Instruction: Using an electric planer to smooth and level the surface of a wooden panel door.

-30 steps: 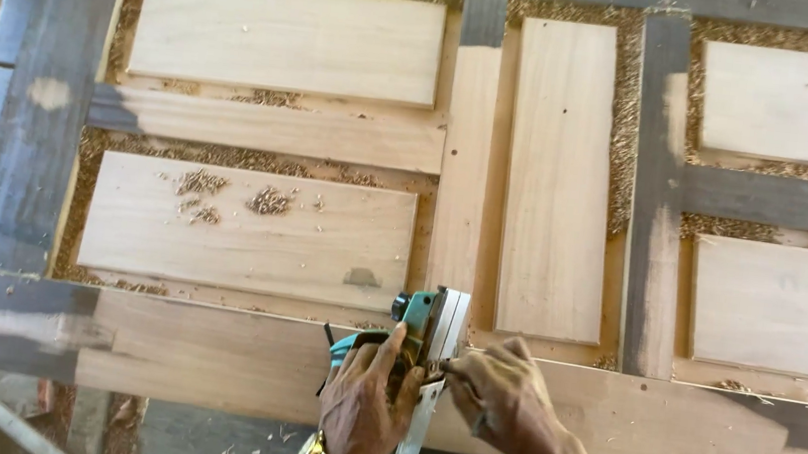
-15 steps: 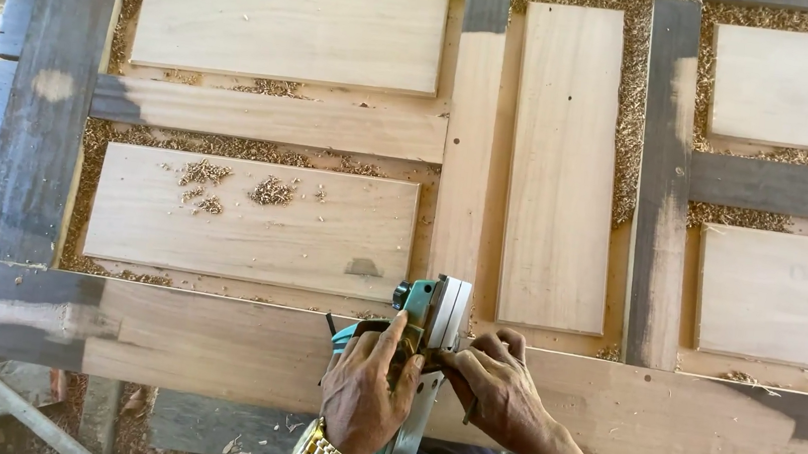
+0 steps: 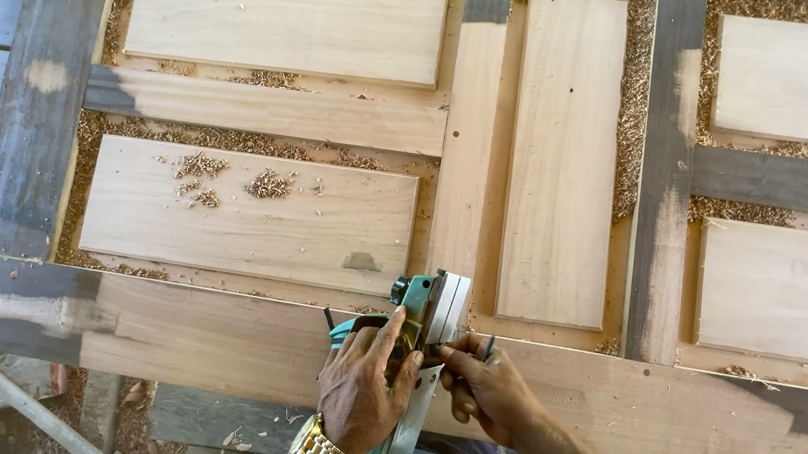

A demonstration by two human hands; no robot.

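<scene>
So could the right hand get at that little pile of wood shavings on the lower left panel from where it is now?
Probably not easily. The right hand is beside the planer, and the shavings lie up to the left, past both the planer and the left hand. It would have to cross over them.

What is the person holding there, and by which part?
A teal and grey electric hand planer on the wooden door frame: left hand around its handle, right hand touching its side.

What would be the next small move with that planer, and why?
Probably push the planer forward up the upright strip. The left hand grips its handle, the right hand steadies its side, and its nose sits at the strip's lower end. That strip's top is dark, unplaned wood.
</scene>
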